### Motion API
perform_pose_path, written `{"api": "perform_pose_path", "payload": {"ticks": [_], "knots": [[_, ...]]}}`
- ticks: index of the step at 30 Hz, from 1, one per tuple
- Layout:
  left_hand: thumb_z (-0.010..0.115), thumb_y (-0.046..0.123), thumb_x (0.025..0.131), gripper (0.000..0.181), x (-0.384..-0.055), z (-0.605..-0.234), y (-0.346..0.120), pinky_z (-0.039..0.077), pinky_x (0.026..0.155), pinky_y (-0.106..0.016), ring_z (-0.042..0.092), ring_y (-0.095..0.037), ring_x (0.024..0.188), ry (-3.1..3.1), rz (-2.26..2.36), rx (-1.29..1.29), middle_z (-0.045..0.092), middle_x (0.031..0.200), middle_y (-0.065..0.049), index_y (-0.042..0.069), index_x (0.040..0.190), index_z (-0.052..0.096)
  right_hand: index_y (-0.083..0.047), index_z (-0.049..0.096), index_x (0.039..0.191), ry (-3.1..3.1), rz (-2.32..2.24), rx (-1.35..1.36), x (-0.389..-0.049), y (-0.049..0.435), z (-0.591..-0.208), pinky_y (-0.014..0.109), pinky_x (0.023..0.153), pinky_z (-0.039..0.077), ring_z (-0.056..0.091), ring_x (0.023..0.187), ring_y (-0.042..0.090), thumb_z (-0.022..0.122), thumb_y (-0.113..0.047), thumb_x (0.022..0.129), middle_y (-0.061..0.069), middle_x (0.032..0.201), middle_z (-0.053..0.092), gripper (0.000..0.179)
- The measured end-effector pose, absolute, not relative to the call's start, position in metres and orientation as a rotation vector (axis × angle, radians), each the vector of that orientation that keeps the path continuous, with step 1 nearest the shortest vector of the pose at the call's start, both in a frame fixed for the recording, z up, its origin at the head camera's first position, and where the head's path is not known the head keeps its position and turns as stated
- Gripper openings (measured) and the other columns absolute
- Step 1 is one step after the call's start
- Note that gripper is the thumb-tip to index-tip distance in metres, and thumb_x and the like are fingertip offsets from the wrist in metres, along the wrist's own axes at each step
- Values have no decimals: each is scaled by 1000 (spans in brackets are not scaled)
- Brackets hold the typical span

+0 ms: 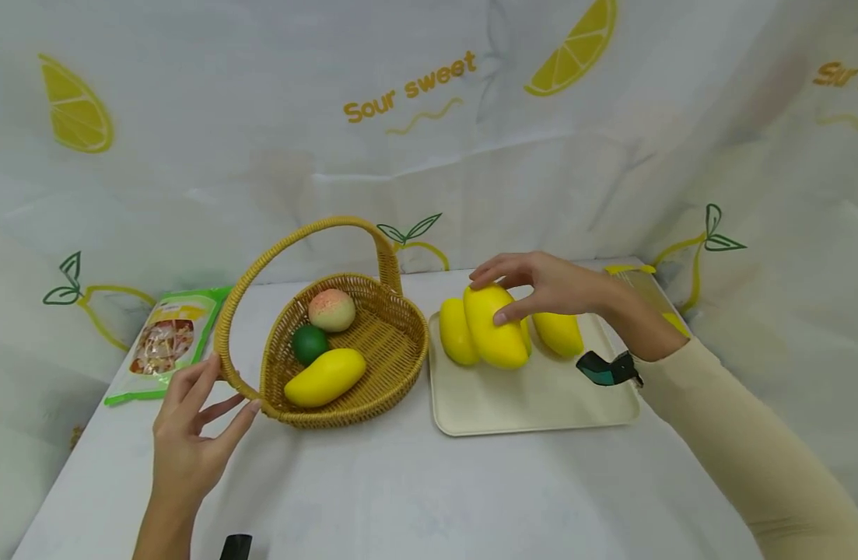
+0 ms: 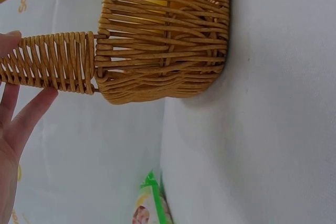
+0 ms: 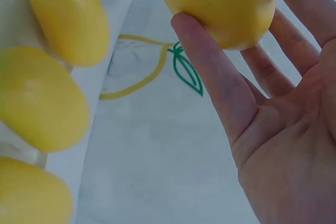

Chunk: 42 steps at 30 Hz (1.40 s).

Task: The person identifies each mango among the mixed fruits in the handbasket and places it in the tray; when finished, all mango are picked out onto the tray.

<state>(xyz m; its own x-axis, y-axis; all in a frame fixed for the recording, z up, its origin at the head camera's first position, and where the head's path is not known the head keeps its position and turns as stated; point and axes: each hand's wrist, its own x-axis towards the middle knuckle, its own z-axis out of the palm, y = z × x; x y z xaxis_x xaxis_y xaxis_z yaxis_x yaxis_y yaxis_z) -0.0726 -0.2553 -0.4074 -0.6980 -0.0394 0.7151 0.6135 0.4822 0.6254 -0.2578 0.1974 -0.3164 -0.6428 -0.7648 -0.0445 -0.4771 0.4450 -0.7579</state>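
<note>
My left hand (image 1: 190,435) pinches the base of the handle of a wicker basket (image 1: 390,350), thumb on one side and fingers on the other. Inside the basket sit a peach (image 1: 332,311), a small dark green fruit (image 1: 309,344) and a yellow mango (image 1: 326,378). Over the beige tray (image 1: 534,404), my right hand (image 1: 551,286) grips another mango (image 1: 495,330) between thumb and fingers. In the right wrist view that mango (image 3: 220,9) is raised beside three others. Those lie on the tray, among them a left mango (image 1: 455,334) and a right mango (image 1: 560,334); one is mostly hidden.
A green-edged food packet (image 1: 166,342) lies left of the basket. Behind my right forearm, a partly hidden packet with yellow parts (image 1: 646,286) is at the tray's far right. A white curtain (image 1: 274,101) with printed lemons hangs behind the white table (image 1: 400,498).
</note>
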Motion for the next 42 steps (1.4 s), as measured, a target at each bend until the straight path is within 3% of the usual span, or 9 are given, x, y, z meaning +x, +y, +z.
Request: {"api": "perform_pose_path", "payload": {"ticks": [8, 14, 29, 37, 42], "knots": [[82, 6, 83, 71, -72, -408, -255, 58, 87, -9, 59, -4, 121, -2052, -1240, -453, 53, 135, 9, -10, 144, 49, -15, 65, 137, 2428, -948, -1006, -244, 216, -333, 55, 119, 46, 54, 138, 30, 79, -26, 90, 7, 149, 55, 50], [81, 17, 85, 73, -71, -409, -254, 58, 87, -8, 59, -4, 121, -2052, -1242, -461, 53, 135, 9, -9, 145, 48, -14, 64, 138, 2419, -969, -991, -234, 226, -348, 54, 118, 46, 52, 139, 31, 78, -25, 91, 8, 150, 55, 49], [82, 8, 84, 72, -71, -407, -255, 58, 87, -9, 58, -5, 122, -2060, -1230, -463, 53, 137, 9, -9, 145, 48, -15, 65, 137, 2411, -1008, -999, -210, 226, -382, 45, 112, 54, 48, 141, 36, 77, -26, 92, 9, 149, 56, 48], [78, 32, 87, 77, -71, -406, -254, 58, 87, -9, 59, -4, 122, -2042, -1233, -473, 53, 136, 8, -10, 144, 48, -9, 66, 136, 2337, -1080, -987, -206, 221, -397, 25, 87, 65, 46, 139, 45, 80, -25, 89, 16, 148, 54, 51], [81, 18, 85, 73, -71, -406, -253, 58, 87, -9, 59, -3, 122, -2056, -1231, -456, 53, 136, 9, -10, 145, 48, -9, 66, 136, 2330, -1075, -1002, -207, 218, -405, 23, 82, 66, 47, 137, 45, 80, -25, 89, 17, 148, 53, 52]]}}
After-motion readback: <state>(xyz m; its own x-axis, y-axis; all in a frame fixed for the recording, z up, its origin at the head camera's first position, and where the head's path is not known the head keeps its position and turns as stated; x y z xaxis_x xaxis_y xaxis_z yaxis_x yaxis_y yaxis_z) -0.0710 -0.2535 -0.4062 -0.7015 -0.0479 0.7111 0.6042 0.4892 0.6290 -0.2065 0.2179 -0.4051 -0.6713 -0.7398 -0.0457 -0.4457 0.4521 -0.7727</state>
